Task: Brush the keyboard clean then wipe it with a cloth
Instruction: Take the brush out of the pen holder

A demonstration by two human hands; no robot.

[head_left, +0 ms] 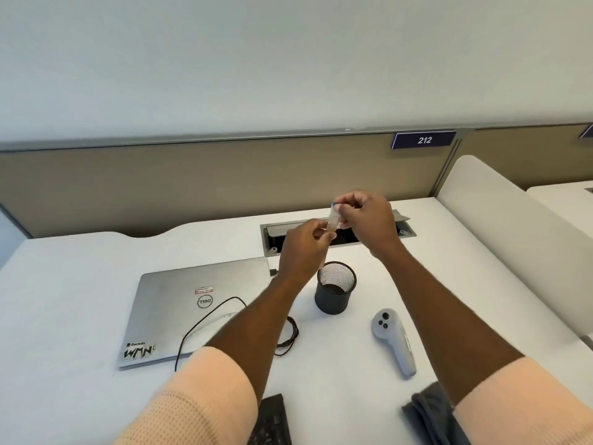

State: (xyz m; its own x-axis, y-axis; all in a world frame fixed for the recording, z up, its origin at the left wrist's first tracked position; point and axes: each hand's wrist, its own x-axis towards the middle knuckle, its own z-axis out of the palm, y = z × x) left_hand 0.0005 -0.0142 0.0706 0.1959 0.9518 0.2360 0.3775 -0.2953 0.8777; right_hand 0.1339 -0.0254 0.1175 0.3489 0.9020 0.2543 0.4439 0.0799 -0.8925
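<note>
Both my hands are raised above the desk near its far edge. Between them is a small pale object with a blue tip (333, 215), likely a small brush; it is blurred. My left hand (303, 248) pinches its lower end and my right hand (365, 218) pinches its upper end. A black keyboard (271, 422) shows only partly at the bottom edge, between my forearms. A grey cloth (426, 412) lies crumpled at the bottom right, partly under my right sleeve.
A black mesh pen cup (335, 289) stands just below my hands. A shut silver laptop (179, 303) lies to the left with a black cable (205, 319) over it. A white handheld controller (393, 338) lies to the right. An open cable hatch (407, 232) sits behind my hands.
</note>
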